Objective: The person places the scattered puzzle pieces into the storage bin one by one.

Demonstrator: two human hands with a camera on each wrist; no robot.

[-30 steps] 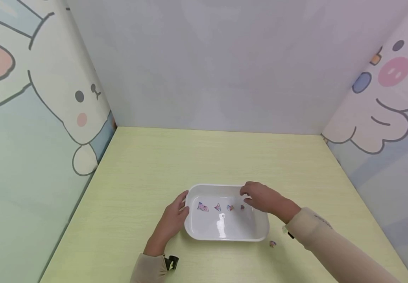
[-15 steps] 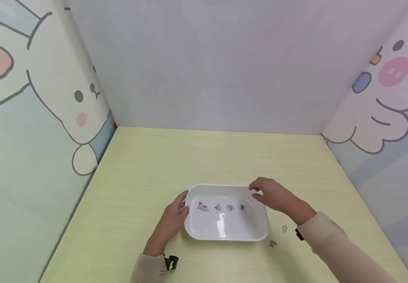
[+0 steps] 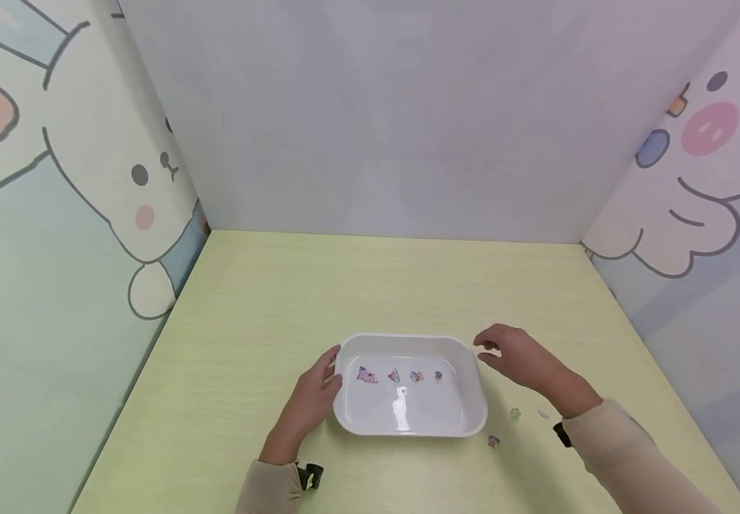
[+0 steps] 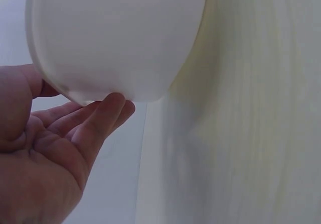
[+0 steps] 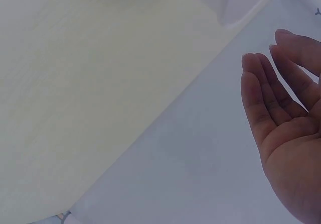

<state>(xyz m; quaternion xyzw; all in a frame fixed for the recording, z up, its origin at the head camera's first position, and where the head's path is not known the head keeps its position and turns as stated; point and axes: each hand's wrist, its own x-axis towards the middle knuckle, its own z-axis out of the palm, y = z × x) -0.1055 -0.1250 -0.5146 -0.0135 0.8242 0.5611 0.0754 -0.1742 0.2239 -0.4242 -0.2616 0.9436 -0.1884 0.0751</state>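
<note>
A white rectangular tray (image 3: 370, 412) with raised walls stands on the table. My left hand (image 3: 308, 400) holds its left end; in the left wrist view the thumb is at the rim and the fingers lie against the outer wall. Inside, a row of small colourful sticker-like pieces runs left to right, from a larger pink one (image 3: 367, 375) to a tiny dark one (image 3: 438, 376). My right hand (image 3: 517, 360) hovers just right of the tray's far right corner, fingers loosely bent; in the right wrist view, nothing shows between them.
On the table (image 3: 280, 300), right of the tray, lie a purple-red piece (image 3: 494, 441), a green piece (image 3: 515, 414) and a pale piece (image 3: 543, 413) near the right sleeve. A grey back wall (image 3: 395, 143) and side walls with cartoon animals enclose the table.
My right hand has moved right, from over the tray to outside its right edge, uncovering the green and pale pieces. The left hand and the tray stay in place.
</note>
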